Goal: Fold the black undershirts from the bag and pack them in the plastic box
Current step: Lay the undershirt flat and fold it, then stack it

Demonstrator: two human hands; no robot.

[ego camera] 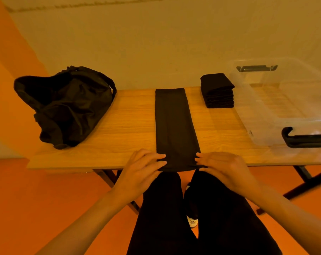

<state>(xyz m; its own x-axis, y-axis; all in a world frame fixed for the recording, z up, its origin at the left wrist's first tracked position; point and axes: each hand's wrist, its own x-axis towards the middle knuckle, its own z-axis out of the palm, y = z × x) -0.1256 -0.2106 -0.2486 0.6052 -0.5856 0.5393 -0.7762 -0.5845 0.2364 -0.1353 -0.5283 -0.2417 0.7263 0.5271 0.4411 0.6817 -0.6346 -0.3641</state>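
Head view: at far left the bag (64, 105) slumps on the worktop (126, 126); whether more shirts remain inside cannot be told. In the middle one undershirt (174, 126) lies folded into a long strip running near to far. The left hand (143, 170) and right hand (224, 170) rest their fingers on its near corners; whether the thumbs pinch beneath is unclear. Far right, a stack (218, 92) of folded shirts waits beside the box (294, 107), where no shirts show. Judging by this, folding is well along and packing not yet begun.
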